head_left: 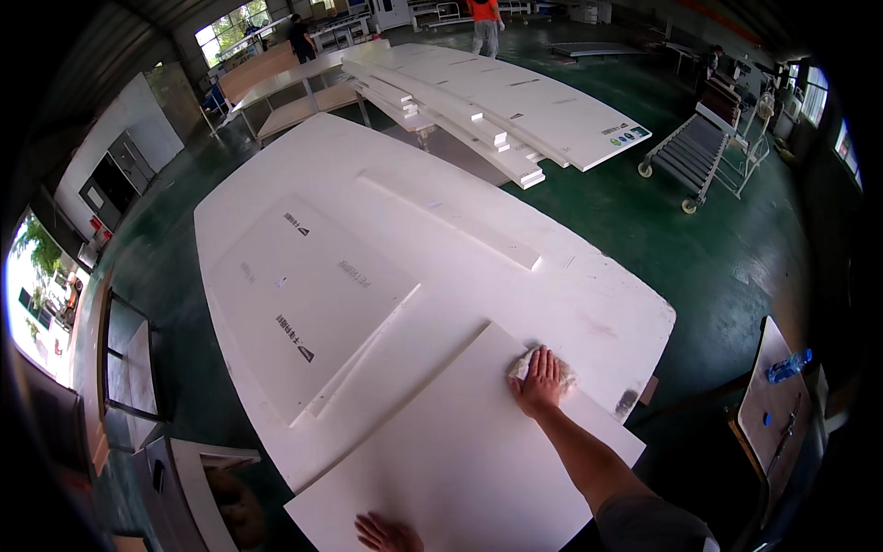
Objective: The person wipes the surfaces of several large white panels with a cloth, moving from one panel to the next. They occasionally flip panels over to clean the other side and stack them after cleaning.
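A: So, where's the rag point(526, 367) kept?

B: It's pressed flat under the right hand point(541, 379), fingers spread, at the white panel's point(460, 451) far corner. The left hand point(386, 534) is laid open on the near edge.

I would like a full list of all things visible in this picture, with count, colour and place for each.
near board: one, white, lowest on the table, under both hands
cloth: one, whitish, under the right hand at the board's far corner
printed sheet: one, white with dark marks, left on the table
long strip: one, white, across the table's far part
work table: one, white, centre
stacked panels: several, white, behind the table
roller cart: one, grey, right on the green floor
bottle: one, blue, small stand at right
people: at least two, far back
left hand: flat on the near board, bottom edge
right hand: pressing on the cloth
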`<state>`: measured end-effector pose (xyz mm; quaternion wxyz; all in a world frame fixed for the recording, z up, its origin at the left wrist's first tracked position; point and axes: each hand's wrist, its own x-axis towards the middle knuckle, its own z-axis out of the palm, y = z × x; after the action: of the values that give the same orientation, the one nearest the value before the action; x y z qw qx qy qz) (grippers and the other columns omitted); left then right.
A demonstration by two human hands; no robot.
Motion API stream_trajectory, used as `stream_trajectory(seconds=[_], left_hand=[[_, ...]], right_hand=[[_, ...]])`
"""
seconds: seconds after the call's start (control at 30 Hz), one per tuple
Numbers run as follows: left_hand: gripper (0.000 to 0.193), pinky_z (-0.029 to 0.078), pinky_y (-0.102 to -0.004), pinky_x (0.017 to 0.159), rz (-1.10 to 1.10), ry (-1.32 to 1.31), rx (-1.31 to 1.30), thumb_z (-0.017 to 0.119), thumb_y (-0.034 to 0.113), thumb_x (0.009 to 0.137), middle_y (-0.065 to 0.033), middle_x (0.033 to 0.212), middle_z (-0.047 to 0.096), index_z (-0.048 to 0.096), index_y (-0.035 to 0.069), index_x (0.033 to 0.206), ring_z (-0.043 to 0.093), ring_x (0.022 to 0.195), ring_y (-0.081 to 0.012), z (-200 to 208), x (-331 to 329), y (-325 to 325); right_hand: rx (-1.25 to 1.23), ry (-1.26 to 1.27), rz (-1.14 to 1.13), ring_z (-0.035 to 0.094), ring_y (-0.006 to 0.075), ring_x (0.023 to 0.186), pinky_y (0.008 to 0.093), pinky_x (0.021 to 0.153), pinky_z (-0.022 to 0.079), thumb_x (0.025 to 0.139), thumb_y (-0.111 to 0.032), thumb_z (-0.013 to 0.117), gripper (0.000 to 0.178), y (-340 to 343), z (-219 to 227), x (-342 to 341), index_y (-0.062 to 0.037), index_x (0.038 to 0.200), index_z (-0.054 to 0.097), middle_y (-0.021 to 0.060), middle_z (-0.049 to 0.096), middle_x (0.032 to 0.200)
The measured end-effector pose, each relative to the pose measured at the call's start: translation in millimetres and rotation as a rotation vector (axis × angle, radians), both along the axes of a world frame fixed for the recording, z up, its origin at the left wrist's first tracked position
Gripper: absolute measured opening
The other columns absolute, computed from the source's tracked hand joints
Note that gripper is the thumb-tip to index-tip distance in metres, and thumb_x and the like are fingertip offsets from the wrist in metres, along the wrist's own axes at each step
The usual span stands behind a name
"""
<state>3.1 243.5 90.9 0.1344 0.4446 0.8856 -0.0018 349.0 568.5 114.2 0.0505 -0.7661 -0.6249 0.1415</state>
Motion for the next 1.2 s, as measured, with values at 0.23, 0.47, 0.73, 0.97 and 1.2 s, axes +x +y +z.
stream_trajectory(seconds=[0.23,0.47,0.73,0.97,1.2], left_hand=[[0.073,0.008,-0.0637,0.122,-0.046,0.093,0.216,0.058,0.030,0.088,-0.0289,0.160,0.024,0.034,-0.004,0.148,0.014,0.152,-0.0461,-4,-12,12],[0.080,0.003,-0.0605,0.124,0.057,0.017,0.110,0.054,0.037,0.092,-0.0223,0.166,0.015,0.024,0.003,0.158,0.006,0.156,-0.0396,10,-3,3],[0.079,0.005,-0.0538,0.126,0.028,-0.079,0.143,0.051,0.042,0.098,-0.0193,0.169,0.008,0.020,0.004,0.160,0.005,0.157,-0.0367,13,-9,-12],[0.074,0.011,-0.0495,0.126,-0.151,-0.317,0.393,0.054,0.032,0.100,-0.0205,0.167,0.018,0.022,0.002,0.159,0.014,0.155,-0.0369,-8,-72,-144],[0.065,0.044,-0.0479,0.106,0.238,-0.807,-0.082,0.054,0.039,0.100,-0.0257,0.152,0.044,0.037,-0.001,0.149,0.052,0.130,-0.0416,-54,-105,-341]], right_hand=[[0.121,-0.030,0.123,0.011,0.0339,0.156,0.0440,0.127,0.011,0.098,-0.054,0.048,0.089,151,-35,-51,0.0034,0.159,0.017,0.0200,0.014,0.168],[0.234,-0.202,0.041,0.018,0.0372,0.154,0.0460,0.126,0.016,0.104,-0.051,0.041,0.081,-35,-83,115,0.0029,0.159,0.017,0.0230,0.018,0.166],[0.393,-0.309,0.403,0.020,0.0432,0.152,0.0517,0.125,0.016,0.104,-0.051,0.037,0.080,-356,-61,83,0.0052,0.157,0.019,0.0283,0.021,0.163],[-0.047,0.286,1.359,0.035,0.0428,0.145,0.0545,0.121,0.024,0.089,-0.041,0.065,0.076,-572,-25,-211,0.0041,0.145,0.043,0.0261,0.041,0.153],[-0.037,-0.096,0.987,0.022,0.0429,0.151,0.0530,0.125,0.014,0.088,-0.037,0.064,0.081,-555,4,-185,0.0067,0.150,0.036,0.0268,0.028,0.161]])
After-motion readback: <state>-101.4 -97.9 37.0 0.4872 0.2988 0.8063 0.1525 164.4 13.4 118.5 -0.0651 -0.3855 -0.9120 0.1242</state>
